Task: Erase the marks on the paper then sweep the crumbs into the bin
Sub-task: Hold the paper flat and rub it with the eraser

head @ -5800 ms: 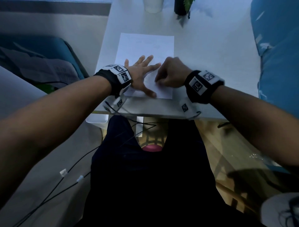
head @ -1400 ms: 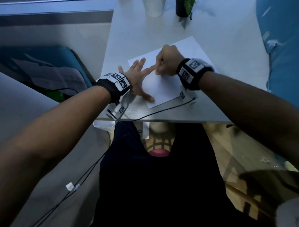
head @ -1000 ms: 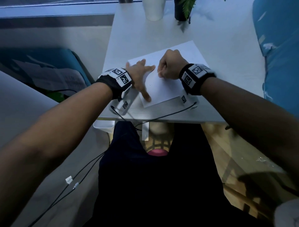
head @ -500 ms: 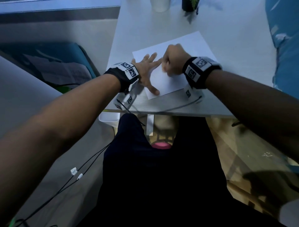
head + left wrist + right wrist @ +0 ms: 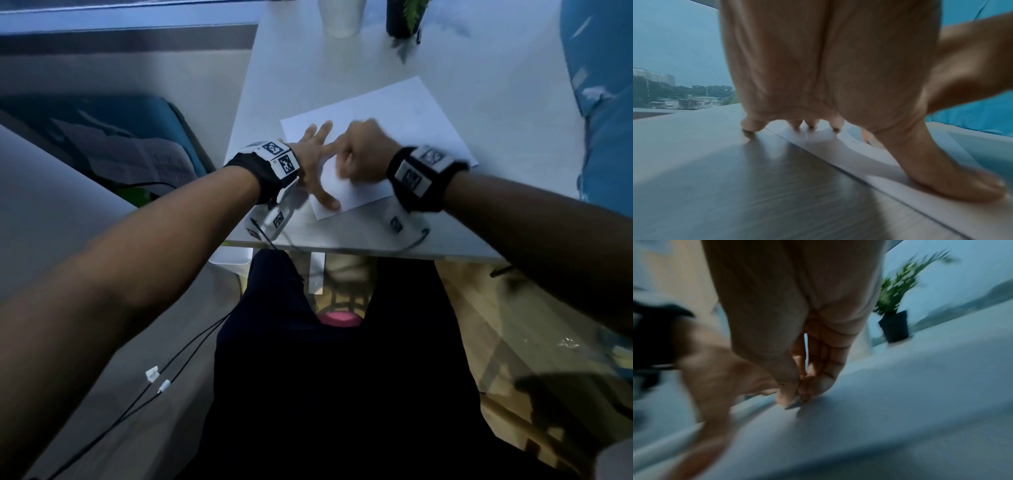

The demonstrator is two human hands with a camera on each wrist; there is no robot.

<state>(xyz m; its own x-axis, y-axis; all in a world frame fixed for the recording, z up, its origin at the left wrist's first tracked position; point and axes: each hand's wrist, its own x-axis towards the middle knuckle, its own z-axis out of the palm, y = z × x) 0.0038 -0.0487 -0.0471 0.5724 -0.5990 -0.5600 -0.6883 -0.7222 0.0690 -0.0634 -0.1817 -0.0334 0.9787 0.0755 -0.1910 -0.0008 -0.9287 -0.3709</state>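
Looks like this is mid-erasing, so only the first half of the job is underway. The paper [image 5: 394,137] lies skewed on the white bench [image 5: 496,85], near the front edge. The left hand [image 5: 313,159] is spread flat, fingertips and thumb pressing the sheet's near-left corner down so it doesn't slide; the little finger sits just off the sheet on the bench. The right hand [image 5: 359,150] has its grip pinched together, fingertips down on the paper just beside the left hand's fingers. From the right wrist view it seems to be pinching something small and dark at the tips, probably the eraser [image 5: 794,404], but it's too blurry to be sure.

Can't make out any marks or crumbs on the sheet, so no idea how much erasing is left. Sweeping hasn't started, I'd say. A white bin [image 5: 229,262] sits under the bench's front-left corner.
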